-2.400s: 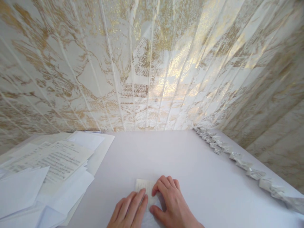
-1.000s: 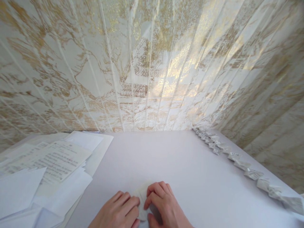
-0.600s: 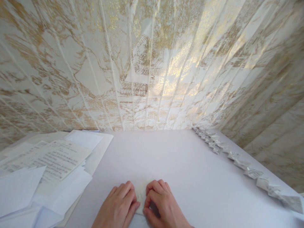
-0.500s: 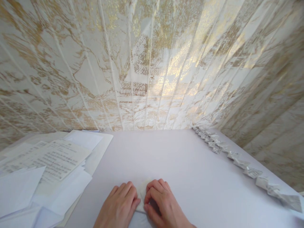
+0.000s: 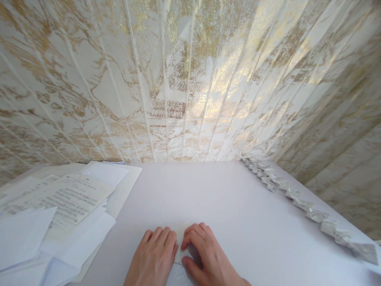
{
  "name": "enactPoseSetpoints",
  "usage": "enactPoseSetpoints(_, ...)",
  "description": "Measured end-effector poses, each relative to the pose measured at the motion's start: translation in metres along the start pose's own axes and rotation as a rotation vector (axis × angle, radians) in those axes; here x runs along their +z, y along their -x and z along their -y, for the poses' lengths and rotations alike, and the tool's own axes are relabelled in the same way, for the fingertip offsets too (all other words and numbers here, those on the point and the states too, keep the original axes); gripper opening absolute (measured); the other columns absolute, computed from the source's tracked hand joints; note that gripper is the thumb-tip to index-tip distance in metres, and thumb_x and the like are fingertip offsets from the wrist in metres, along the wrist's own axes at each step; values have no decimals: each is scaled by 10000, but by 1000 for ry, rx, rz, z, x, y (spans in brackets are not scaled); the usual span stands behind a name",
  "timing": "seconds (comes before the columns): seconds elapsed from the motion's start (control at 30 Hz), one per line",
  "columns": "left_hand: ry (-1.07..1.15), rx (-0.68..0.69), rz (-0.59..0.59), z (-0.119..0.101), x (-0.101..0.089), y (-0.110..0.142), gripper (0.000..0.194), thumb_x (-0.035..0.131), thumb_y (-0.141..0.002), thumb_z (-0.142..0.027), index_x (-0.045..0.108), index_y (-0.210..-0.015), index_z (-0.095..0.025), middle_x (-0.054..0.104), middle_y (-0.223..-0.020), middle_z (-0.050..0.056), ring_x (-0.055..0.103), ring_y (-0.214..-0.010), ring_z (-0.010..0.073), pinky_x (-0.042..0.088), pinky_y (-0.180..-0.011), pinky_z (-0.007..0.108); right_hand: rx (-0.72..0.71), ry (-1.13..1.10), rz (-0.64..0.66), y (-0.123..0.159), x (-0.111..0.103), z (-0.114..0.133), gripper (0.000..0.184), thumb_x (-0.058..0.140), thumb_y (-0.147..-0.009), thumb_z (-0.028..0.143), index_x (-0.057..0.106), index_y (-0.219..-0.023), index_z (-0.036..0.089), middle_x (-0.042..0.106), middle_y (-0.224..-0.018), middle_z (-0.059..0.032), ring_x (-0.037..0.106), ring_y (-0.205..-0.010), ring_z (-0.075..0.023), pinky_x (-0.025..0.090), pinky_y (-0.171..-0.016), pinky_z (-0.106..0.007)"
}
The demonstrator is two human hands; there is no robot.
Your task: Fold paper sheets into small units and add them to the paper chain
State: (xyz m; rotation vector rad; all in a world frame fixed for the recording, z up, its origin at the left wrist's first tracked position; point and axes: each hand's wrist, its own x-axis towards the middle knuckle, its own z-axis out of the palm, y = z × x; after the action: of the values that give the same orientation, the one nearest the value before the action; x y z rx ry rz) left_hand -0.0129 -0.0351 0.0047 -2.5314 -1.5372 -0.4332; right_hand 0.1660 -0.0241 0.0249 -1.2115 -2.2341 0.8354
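Paper (image 5: 179, 254) between hands (image 5: 153, 256) (image 5: 208, 254); sheets (image 5: 80, 196) to the left, folded pieces (image 5: 317, 215) right.

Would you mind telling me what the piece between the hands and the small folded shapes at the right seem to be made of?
The piece: likely matte, off-white paper, from its flat, thin look, though much is hidden. The folded shapes: probably matte printed paper, given their angular creases and greyish markings.
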Motion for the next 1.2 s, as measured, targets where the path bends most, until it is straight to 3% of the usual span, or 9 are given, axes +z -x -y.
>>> enactPoseSetpoints(0.4, 123, -67, 42, 2, -2, 0, 192, 433, -892, -81, 537, -812, -220, 585, -796, -13, 555, -734, 199, 337, -686, 336, -94, 55, 22, 3, 2, -5, 337, 651, -677, -19, 626, -914, 219, 595, -979, -12, 516, -919, -194, 380, -856, -328)
enactPoseSetpoints(0.63, 240, -83, 141, 7, -3, -2, 131, 501, -879, -117, 560, -837, -227, 602, -855, -10, 557, -808, 202, 344, -710, 330, -413, 246, -111, 3, 10, -16, 193, 577, -828, 112, 659, -909, 267, 598, -893, -11, 518, -797, -170, 366, -707, -297)
enactPoseSetpoints(0.73, 237, -96, 159, 7, 0, -4, 120, 530, -871, -120, 565, -815, -220, 596, -835, -11, 547, -792, 209, 329, -708, 338, -488, 302, -136, 2, 11, -16, 186, 548, -861, 133, 656, -924, 270, 605, -879, -10, 524, -787, -162, 361, -695, -295)
enactPoseSetpoints(0.9, 222, -80, 90, 17, 7, 0, 191, 480, -852, -56, 553, -791, -221, 577, -803, -21, 524, -765, 202, 306, -709, 337, -495, 313, -98, 2, 10, -18, 199, 569, -832, 137, 650, -948, 277, 624, -911, -5, 546, -798, -159, 370, -702, -296)
enactPoseSetpoints(1.1, 536, -111, 77, 24, -3, 12, 47, 491, -900, -214, 518, -916, -249, 578, -912, -25, 525, -871, 195, 351, -773, 315, -523, 380, -168, -2, 15, -18, 247, 594, -808, 138, 656, -973, 312, 614, -858, 4, 533, -745, -159, 356, -662, -294)
enactPoseSetpoints(1.2, 553, -144, 97, 22, -8, 12, 92, 489, -867, -169, 526, -898, -247, 580, -913, -21, 525, -878, 200, 355, -775, 322, -521, 396, -176, -3, 15, -17, 223, 614, -819, 160, 660, -967, 321, 610, -833, 9, 534, -733, -161, 348, -652, -296)
